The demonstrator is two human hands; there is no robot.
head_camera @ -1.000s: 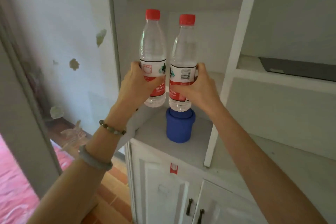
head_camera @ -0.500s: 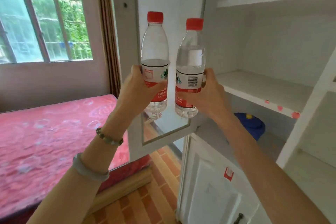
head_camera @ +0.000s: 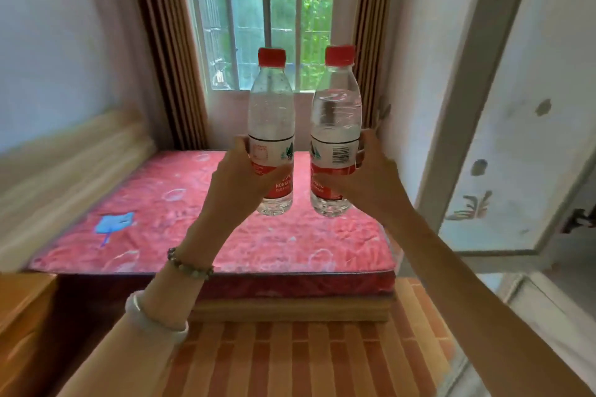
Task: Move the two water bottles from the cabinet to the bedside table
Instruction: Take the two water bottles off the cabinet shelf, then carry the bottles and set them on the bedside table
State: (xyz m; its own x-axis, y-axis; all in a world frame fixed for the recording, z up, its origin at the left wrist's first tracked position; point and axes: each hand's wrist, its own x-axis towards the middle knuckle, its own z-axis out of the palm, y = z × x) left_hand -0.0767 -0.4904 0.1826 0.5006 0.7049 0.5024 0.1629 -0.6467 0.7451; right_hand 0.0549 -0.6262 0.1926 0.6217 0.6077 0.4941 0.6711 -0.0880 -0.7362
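Two clear water bottles with red caps and red-and-white labels are held upright side by side in front of me. My left hand (head_camera: pixel 237 185) grips the left bottle (head_camera: pixel 271 113) around its label. My right hand (head_camera: pixel 371 184) grips the right bottle (head_camera: pixel 335 116) the same way. Both bottles hang in the air above the foot of a bed. A wooden piece of furniture (head_camera: pixel 19 316), perhaps the bedside table, shows at the lower left edge. The cabinet's open door (head_camera: pixel 516 138) stands at the right.
A bed with a red patterned mattress (head_camera: pixel 161 203) lies ahead, its wooden headboard (head_camera: pixel 64 164) along the left wall. Behind it is a barred window (head_camera: pixel 267 26) with brown curtains. Striped orange floor tiles (head_camera: pixel 306 358) lie below my arms.
The view has swung left, away from the cabinet shelves and toward the bed and window. Both hands still hold the bottles upright at the same height.
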